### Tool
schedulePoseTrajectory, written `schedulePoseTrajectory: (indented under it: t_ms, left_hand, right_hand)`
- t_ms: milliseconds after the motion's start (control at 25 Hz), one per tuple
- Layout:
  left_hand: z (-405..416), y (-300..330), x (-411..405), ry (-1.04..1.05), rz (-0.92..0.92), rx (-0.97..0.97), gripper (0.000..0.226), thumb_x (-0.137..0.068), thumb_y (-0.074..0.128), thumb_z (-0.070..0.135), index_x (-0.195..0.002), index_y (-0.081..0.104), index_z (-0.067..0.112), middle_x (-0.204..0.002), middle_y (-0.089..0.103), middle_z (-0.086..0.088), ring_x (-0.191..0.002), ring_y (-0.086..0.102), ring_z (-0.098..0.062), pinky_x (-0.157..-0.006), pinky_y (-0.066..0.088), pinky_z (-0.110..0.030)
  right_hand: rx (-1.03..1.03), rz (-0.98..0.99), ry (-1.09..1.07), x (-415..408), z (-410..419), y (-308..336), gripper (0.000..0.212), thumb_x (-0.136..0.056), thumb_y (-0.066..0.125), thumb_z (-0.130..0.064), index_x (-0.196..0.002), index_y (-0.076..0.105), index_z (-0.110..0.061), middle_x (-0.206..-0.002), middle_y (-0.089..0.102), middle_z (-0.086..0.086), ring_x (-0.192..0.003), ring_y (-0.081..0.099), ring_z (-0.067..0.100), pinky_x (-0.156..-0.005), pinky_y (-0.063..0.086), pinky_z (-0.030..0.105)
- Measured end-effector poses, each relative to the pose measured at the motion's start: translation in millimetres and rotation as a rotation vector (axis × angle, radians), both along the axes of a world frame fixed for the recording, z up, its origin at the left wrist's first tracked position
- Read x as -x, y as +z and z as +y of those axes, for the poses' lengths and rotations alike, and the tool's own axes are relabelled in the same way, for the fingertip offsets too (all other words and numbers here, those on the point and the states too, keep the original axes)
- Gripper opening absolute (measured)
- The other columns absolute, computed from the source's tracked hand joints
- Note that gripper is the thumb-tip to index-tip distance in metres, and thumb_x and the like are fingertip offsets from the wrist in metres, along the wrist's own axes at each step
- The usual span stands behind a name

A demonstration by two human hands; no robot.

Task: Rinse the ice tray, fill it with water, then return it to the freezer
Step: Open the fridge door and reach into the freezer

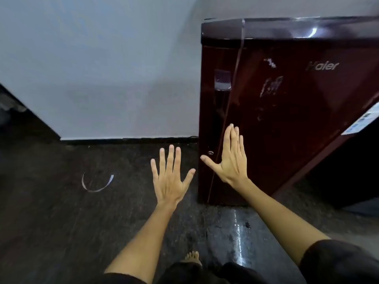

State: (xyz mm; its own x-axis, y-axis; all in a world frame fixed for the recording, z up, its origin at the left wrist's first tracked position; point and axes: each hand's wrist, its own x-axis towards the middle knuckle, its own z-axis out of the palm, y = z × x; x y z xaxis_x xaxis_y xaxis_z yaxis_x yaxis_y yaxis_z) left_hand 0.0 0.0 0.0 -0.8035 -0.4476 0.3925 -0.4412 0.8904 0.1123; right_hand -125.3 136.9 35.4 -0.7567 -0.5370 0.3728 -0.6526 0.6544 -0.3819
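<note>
A person stands before a small maroon Haier refrigerator [287, 99] set on a dark speckled floor [51, 222] against a pale wall [92, 68]. The door is shut. Both bare hands are held out, palms down, holding nothing. The left hand [170, 181] hovers over the floor at about 9 o'clock from the refrigerator's lower corner, its fingers [171, 158] spread apart. The right hand [231, 160] lies in front of the door's lower left part, its fingers [232, 138] held together and the thumb splayed toward 9 o'clock; whether it touches the door cannot be told. The ice tray is not in view; it is presumably inside, in the freezer compartment behind the shut door.

The step in hand looks like opening the door to fetch the tray, so the task is at its very start. A recessed silver handle [222, 80] sits high on the door's left edge, at about 12 o'clock from the right hand, and a small round lock [210, 153] lies just by the thumb. To do it well, the hand should rise to the handle, hook the fingers into the recess and pull steadily, since the light cabinet may slide. A wet, glossy patch [240, 238] on the floor near the bare foot [192, 256] calls for careful footing. A curled strip [96, 183] lies at 9 o'clock, well apart.
</note>
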Motion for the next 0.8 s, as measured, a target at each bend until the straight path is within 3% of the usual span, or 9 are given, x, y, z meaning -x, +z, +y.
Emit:
schedulePoseTrajectory:
  t_ms: [120, 200, 240, 360, 440, 520, 680, 800]
  left_hand:
    - [-20.1, 14.3, 21.4, -0.026, 0.062, -0.015, 0.073, -0.093, 0.012, 0.064, -0.149, 0.014, 0.015, -0.154, 0.029, -0.008, -0.143, 0.015, -0.026, -0.116, -0.010, -0.043]
    - [-31.1, 17.9, 38.0, -0.063, 0.092, 0.005, 0.073, -0.094, 0.013, 0.063, -0.149, 0.013, 0.016, -0.153, 0.031, -0.009, -0.142, 0.016, -0.027, -0.116, -0.010, -0.043]
    - [-34.3, 22.2, 44.9, -0.086, 0.094, -0.007, 0.073, -0.094, 0.014, 0.063, -0.149, 0.011, 0.017, -0.154, 0.030, -0.009, -0.142, 0.015, -0.027, -0.116, -0.010, -0.043]
    - [-46.2, 24.5, 62.5, -0.140, 0.149, 0.009, 0.072, -0.094, 0.015, 0.063, -0.151, 0.002, 0.020, -0.155, 0.023, -0.007, -0.143, 0.015, -0.028, -0.116, -0.012, -0.043]
    - [-49.3, 28.8, 70.1, -0.153, 0.169, 0.007, 0.073, -0.094, 0.016, 0.063, -0.150, -0.002, 0.021, -0.155, 0.019, -0.006, -0.143, 0.014, -0.028, -0.116, -0.012, -0.043]
    - [-50.8, 30.7, 74.5, -0.172, 0.181, 0.010, 0.073, -0.094, 0.018, 0.063, -0.150, -0.002, 0.021, -0.156, 0.017, -0.006, -0.143, 0.014, -0.028, -0.116, -0.011, -0.044]
    - [-49.2, 31.9, 74.5, -0.195, 0.190, 0.011, 0.073, -0.094, 0.018, 0.063, -0.150, -0.003, 0.021, -0.156, 0.017, -0.006, -0.144, 0.013, -0.028, -0.116, -0.011, -0.045]
    - [-44.6, 34.6, 72.5, -0.208, 0.189, 0.022, 0.073, -0.094, 0.016, 0.063, -0.150, -0.004, 0.021, -0.156, 0.015, -0.005, -0.143, 0.013, -0.027, -0.116, -0.011, -0.045]
  right_hand:
    - [0.187, -0.095, -0.098, 8.7, -22.5, 22.0, 0.102, -0.082, 0.044, -0.068, -0.149, 0.002, -0.003, -0.156, 0.015, 0.016, -0.146, 0.010, 0.023, -0.119, 0.013, 0.035]
    - [0.304, -0.167, -0.121, 14.7, -36.3, 36.9, 0.094, -0.085, 0.051, -0.058, -0.149, 0.006, -0.006, -0.151, 0.031, 0.011, -0.139, 0.030, 0.020, -0.108, 0.037, 0.032]
    - [0.357, -0.191, -0.136, 17.2, -41.7, 41.9, 0.089, -0.087, 0.054, -0.053, -0.150, 0.010, -0.008, -0.147, 0.036, 0.008, -0.134, 0.037, 0.017, -0.100, 0.042, 0.027]
    - [0.510, -0.236, -0.181, 24.1, -57.1, 52.0, 0.073, -0.088, 0.060, -0.040, -0.144, 0.025, -0.010, -0.138, 0.048, 0.003, -0.124, 0.049, 0.012, -0.098, 0.044, 0.022]
    - [0.583, -0.248, -0.219, 26.4, -64.4, 55.0, 0.055, -0.089, 0.061, -0.027, -0.133, 0.037, -0.006, -0.112, 0.061, 0.000, -0.095, 0.061, 0.006, -0.086, 0.053, 0.025]
    - [0.619, -0.251, -0.238, 23.7, -67.7, 56.0, 0.039, -0.089, 0.061, -0.018, -0.121, 0.044, -0.005, -0.093, 0.062, -0.002, -0.077, 0.060, 0.004, -0.073, 0.056, 0.026]
    - [0.633, -0.298, -0.244, 19.2, -68.5, 59.7, 0.031, -0.089, 0.059, -0.014, -0.115, 0.045, -0.007, -0.092, 0.061, -0.002, -0.076, 0.061, 0.006, -0.070, 0.054, 0.023]
    - [0.612, -0.311, -0.256, 17.8, -68.2, 63.5, 0.032, -0.089, 0.058, -0.014, -0.117, 0.043, -0.007, -0.097, 0.062, 0.001, -0.082, 0.063, 0.011, -0.072, 0.055, 0.028]
